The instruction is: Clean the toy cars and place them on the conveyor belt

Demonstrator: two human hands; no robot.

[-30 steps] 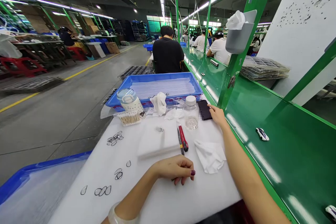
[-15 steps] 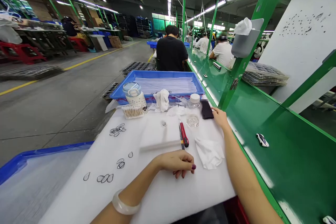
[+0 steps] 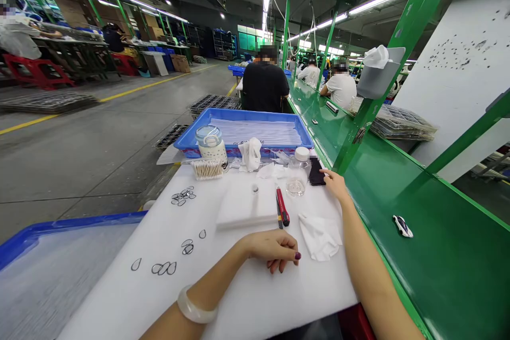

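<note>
A long green worktop (image 3: pixel 450 234) ran beside a white-covered table (image 3: pixel 247 303) on a factory floor, where a person in a black shirt (image 3: pixel 265 87) sat farther ahead. A blue tray (image 3: pixel 243 151) lined with white sheeting stood at the table's far end. Near the front, the left hand (image 3: pixel 273 251) lay with fingers loosely curled; whether they pinched anything could not be told. The right hand (image 3: pixel 335 185) reached out at the right edge, fingers loosely extended and a fingertip at the side of a flat black item (image 3: pixel 316 172), which lay just beside a clear bottle (image 3: pixel 297 174). A white foam block (image 3: pixel 243 208) and a crumpled white cloth (image 3: pixel 321 236) flanked a red cutter (image 3: pixel 282 207). Smallest were the dark-edged teardrop rings (image 3: pixel 183 196), scattered on the left.
</note>
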